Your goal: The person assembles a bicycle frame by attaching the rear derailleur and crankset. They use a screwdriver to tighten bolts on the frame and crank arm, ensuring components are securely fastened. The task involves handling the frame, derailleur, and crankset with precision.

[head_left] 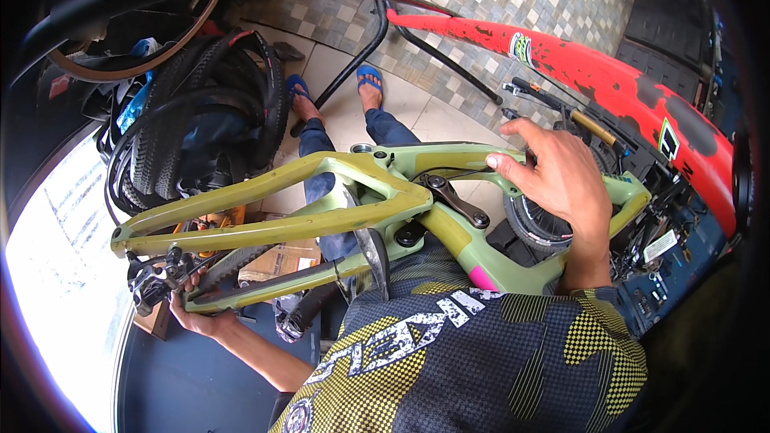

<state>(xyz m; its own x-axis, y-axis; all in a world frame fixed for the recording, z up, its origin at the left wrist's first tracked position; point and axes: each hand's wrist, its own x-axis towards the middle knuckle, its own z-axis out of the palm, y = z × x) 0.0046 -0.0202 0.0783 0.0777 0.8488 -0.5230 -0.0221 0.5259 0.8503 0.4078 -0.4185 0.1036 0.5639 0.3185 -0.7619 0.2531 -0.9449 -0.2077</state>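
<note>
A green and olive bicycle frame [337,228] lies on its side across my lap. My left hand [200,313] is wrapped around the rear end of its lower stay, beside a black jointed metal part [163,277] whose exact kind is unclear. My right hand [557,172] straddles the frame's far tube, thumb on the near side and fingers curled over the other. A thin black cable [449,169] runs along the tube up to my thumb. A dark rocker link [455,202] sits at the middle of the frame.
A red, chipped bicycle frame [577,64] stands at the far right, near a black stand [449,64]. Several tires [200,112] are piled at the left. A wheel [533,224] and a blue surface with small tools [658,289] lie right. A cardboard box [281,261] is below the frame.
</note>
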